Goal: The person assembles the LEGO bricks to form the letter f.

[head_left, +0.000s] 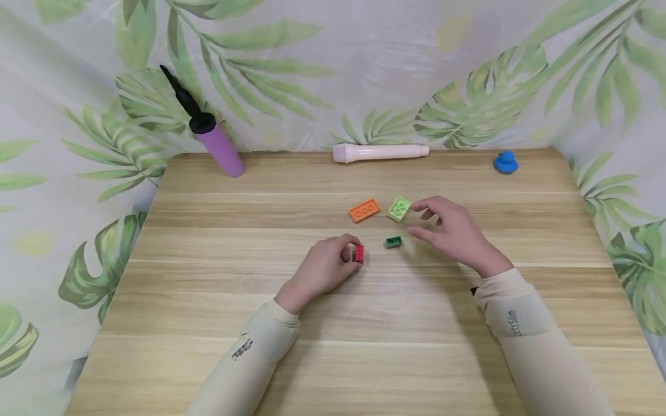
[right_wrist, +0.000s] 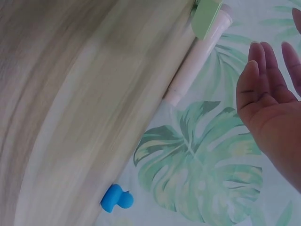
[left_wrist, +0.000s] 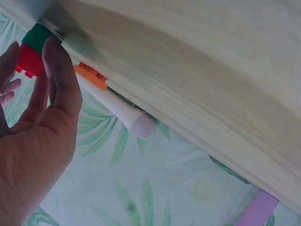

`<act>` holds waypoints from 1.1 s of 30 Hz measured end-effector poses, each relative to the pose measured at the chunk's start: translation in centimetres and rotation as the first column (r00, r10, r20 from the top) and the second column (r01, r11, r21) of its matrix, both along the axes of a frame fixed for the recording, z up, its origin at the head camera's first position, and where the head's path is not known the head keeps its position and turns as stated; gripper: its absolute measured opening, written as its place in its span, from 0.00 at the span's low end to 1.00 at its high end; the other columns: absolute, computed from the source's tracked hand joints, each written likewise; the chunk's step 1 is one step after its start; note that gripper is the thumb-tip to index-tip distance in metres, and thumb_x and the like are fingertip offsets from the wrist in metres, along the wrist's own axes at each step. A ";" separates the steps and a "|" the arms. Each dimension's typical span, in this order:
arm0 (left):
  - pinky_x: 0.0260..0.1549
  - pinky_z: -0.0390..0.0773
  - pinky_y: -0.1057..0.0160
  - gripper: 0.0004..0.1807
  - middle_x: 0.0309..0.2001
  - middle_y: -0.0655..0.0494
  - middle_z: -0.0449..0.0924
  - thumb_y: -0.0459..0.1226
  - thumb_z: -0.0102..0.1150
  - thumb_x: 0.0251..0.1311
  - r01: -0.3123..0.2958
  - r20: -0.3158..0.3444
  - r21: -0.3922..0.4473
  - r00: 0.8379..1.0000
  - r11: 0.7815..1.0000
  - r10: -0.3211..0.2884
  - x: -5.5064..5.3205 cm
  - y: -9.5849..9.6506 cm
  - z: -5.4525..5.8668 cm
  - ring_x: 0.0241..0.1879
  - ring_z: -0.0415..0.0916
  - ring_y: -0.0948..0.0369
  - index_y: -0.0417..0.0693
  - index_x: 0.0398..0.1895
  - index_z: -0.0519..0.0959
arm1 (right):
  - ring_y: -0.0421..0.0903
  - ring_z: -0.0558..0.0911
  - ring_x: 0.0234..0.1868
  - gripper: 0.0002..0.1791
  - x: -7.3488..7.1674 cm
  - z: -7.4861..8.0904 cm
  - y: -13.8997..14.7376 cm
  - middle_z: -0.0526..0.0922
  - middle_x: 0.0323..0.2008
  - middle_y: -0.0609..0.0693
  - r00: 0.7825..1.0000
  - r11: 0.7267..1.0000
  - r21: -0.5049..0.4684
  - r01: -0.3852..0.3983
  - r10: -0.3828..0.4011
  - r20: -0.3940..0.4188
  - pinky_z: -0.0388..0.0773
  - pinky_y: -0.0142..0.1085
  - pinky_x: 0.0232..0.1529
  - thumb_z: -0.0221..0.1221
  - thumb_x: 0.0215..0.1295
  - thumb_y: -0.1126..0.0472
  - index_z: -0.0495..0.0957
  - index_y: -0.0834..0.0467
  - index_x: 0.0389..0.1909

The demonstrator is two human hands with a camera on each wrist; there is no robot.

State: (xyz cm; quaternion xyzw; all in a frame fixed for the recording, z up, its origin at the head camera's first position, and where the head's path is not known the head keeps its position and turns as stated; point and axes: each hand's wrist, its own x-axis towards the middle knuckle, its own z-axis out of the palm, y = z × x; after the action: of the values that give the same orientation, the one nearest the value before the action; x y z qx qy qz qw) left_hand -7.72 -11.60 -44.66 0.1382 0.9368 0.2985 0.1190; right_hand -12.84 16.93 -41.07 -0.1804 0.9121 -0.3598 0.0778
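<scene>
My left hand (head_left: 325,263) pinches a small red toy brick (head_left: 359,253) between thumb and fingers, studs up, above the table's middle. In the left wrist view a green brick (left_wrist: 37,37) shows right against the red brick (left_wrist: 29,61), on the table side; whether they are joined I cannot tell. A dark green brick (head_left: 393,242) lies to the right of that hand. My right hand (head_left: 452,231) hovers with fingers parted, holding nothing, its fingertips beside a light green brick (head_left: 399,208) that lies hollow side up. Left of that brick is an orange brick (head_left: 364,211), also hollow side up.
Along the wooden table's (head_left: 208,289) back edge stand or lie a purple hand pump (head_left: 221,147) with black nozzle, a pale pink toy microphone (head_left: 385,152) and a blue rubber duck (head_left: 506,162). Leaf-patterned cloth (head_left: 291,86) hangs behind. A small black thing (head_left: 474,290) peeks out by the right sleeve.
</scene>
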 end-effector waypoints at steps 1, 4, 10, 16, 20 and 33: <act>0.33 0.73 0.61 0.19 0.30 0.59 0.77 0.41 0.74 0.65 0.002 -0.010 0.003 1.000 1.000 -0.002 0.0 0.0 0.0 0.29 0.72 0.62 0.49 0.57 0.82 | 0.57 0.83 0.56 0.24 -0.1 0.0 0.0 0.84 0.59 0.58 1.000 1.000 0.003 -0.003 0.003 -0.001 0.80 0.56 0.55 0.71 0.70 0.58 0.80 0.59 0.63; 0.33 0.72 0.61 0.16 0.29 0.59 0.76 0.42 0.73 0.66 0.007 -0.034 0.006 0.999 1.000 -0.007 0.0 0.1 0.1 0.29 0.71 0.62 0.50 0.54 0.84 | 0.59 0.83 0.57 0.25 -0.3 0.1 -0.1 0.82 0.60 0.59 1.000 1.000 0.004 -0.007 0.007 -0.006 0.80 0.57 0.55 0.70 0.70 0.58 0.79 0.59 0.64; 0.33 0.72 0.62 0.14 0.29 0.59 0.76 0.42 0.73 0.66 -0.001 -0.024 -0.001 1.000 1.000 0.001 0.2 -0.1 0.2 0.29 0.71 0.61 0.49 0.51 0.84 | 0.59 0.83 0.57 0.27 -0.4 0.1 -0.2 0.80 0.63 0.59 0.998 0.999 -0.015 0.031 -0.032 -0.047 0.80 0.55 0.54 0.72 0.69 0.58 0.77 0.58 0.66; 0.32 0.72 0.62 0.14 0.28 0.59 0.76 0.42 0.74 0.65 -0.015 -0.016 -0.013 1.000 1.000 0.014 0.7 -0.4 0.2 0.29 0.71 0.61 0.49 0.50 0.85 | 0.58 0.82 0.58 0.28 -0.1 -0.4 -0.4 0.80 0.63 0.58 0.999 0.999 -0.013 0.035 -0.035 -0.027 0.80 0.56 0.54 0.72 0.68 0.59 0.77 0.58 0.66; 0.31 0.72 0.62 0.14 0.28 0.59 0.76 0.42 0.75 0.64 -0.020 -0.009 -0.024 1.000 1.000 0.020 0.7 -0.5 0.5 0.29 0.71 0.61 0.50 0.50 0.86 | 0.57 0.83 0.58 0.28 0.0 -0.7 -0.9 0.81 0.62 0.58 1.000 1.000 0.003 -0.001 0.001 -0.016 0.80 0.57 0.55 0.72 0.67 0.60 0.78 0.60 0.65; 0.27 0.68 0.64 0.14 0.27 0.59 0.75 0.42 0.75 0.64 -0.025 0.007 -0.032 1.000 0.999 0.026 0.0 -0.3 0.7 0.26 0.69 0.62 0.51 0.50 0.86 | 0.59 0.82 0.59 0.29 -0.5 -0.6 -2.2 0.81 0.62 0.58 0.999 0.999 0.016 -0.042 0.042 0.002 0.80 0.58 0.57 0.73 0.66 0.60 0.78 0.60 0.66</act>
State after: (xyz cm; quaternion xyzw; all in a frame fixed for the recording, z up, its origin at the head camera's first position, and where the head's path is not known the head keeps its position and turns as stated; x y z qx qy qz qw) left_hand -7.71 -11.90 -43.92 0.1232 0.9428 0.2853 0.1209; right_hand -13.39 14.75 -41.65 -0.1986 0.9108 -0.3511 0.0877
